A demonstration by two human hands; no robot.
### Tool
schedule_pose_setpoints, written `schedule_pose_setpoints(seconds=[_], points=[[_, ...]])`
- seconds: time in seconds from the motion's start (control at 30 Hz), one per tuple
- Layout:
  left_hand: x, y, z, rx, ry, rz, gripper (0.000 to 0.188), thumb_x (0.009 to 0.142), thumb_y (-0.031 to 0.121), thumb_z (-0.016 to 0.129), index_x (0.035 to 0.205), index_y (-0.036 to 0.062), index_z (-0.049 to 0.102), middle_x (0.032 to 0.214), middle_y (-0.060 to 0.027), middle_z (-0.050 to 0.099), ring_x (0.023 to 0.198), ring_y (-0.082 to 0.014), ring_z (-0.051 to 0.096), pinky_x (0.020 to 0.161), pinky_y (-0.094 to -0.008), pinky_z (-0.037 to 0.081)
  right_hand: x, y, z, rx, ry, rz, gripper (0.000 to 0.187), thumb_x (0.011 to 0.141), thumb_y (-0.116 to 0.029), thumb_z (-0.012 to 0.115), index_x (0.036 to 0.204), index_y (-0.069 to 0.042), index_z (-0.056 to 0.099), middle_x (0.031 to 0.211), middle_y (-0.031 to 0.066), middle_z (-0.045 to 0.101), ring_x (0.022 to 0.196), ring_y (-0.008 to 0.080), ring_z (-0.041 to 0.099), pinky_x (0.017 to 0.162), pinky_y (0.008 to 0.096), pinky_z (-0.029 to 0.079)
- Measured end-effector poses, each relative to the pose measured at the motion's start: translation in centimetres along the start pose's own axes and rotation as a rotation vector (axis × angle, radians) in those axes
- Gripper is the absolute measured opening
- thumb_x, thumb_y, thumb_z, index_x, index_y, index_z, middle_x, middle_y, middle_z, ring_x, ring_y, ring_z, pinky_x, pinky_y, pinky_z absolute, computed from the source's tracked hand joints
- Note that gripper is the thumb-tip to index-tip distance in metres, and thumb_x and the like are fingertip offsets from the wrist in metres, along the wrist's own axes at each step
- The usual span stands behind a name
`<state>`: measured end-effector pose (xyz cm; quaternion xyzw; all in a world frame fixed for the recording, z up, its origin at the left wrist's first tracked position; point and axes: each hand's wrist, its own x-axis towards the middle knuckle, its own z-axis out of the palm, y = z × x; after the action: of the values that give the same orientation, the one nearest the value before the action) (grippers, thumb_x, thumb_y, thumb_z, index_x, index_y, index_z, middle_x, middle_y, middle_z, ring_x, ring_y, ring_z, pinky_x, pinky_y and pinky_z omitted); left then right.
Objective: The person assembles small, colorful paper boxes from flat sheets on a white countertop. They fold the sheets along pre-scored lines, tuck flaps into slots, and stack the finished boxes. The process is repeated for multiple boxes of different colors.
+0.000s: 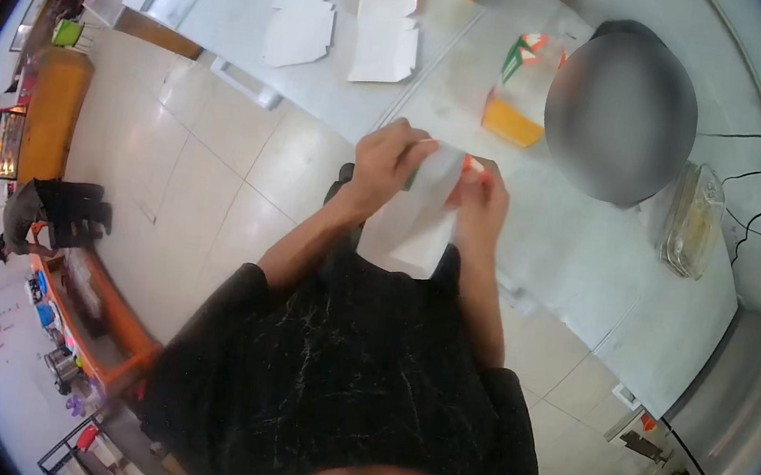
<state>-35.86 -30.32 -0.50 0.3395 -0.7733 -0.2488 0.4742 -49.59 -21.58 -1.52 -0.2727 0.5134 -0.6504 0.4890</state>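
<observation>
- Left hand [387, 163]: thumb and fingers pinch the upper left edge of a white paperboard carton [407, 236] with green and orange print.
- Right hand [481, 202]: its fingers are closed on the upper right side of the same carton, by an orange flap; the exact thumb contact is blurred.
- The carton lies between the two hands, its plain white lower part extending below the grip to the front of a black shirt [337, 373] with thin pale streaks.
- Beyond the grip, slightly right, a printed carton [512, 132] with a yellow-orange side rests on the white countertop [459, 82].
- Beyond the grip, to the left, flat white carton blanks [387, 37] lie on that countertop.
- Far right of the grip, clear plastic containers [694, 222] sit close to the wall.
- Far left of the grip, well apart, another person [56, 205] bends over an orange-framed case [127, 359].
</observation>
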Motion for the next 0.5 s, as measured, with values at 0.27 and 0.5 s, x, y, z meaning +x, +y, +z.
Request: schedule_pose_setpoints(seconds=[0.27,0.5], points=[[2.6,-0.8,2.3,-0.125,0.081,-0.053,0.008,0.093,0.008,0.061,0.093,0.0002,0.058,0.071,-0.0071,0.057,0.061,-0.0135,0.053,0.058,-0.0256,0.045,0.6,1.0,-3.3,-0.441,-0.007,0.045,0.016,0.094,-0.015,0.062,0.1,0.0,0.064,0.082,0.0038,0.064,0.075,0.0072,0.053,0.07,0.024,0.044],[5.9,-3.5,7.7,-0.567,-0.06,-0.26,0.029,0.105,0.024,0.039,0.108,-0.0003,0.055,0.098,-0.0097,0.061,0.089,-0.0156,0.057,0.085,-0.0316,0.046,9.0,0.2,-11.2,-0.434,0.291,-0.123,0.031,0.097,-0.02,0.058,0.118,0.002,0.063,0.109,0.0101,0.068,0.1,0.0138,0.059,0.09,0.0302,0.044]])
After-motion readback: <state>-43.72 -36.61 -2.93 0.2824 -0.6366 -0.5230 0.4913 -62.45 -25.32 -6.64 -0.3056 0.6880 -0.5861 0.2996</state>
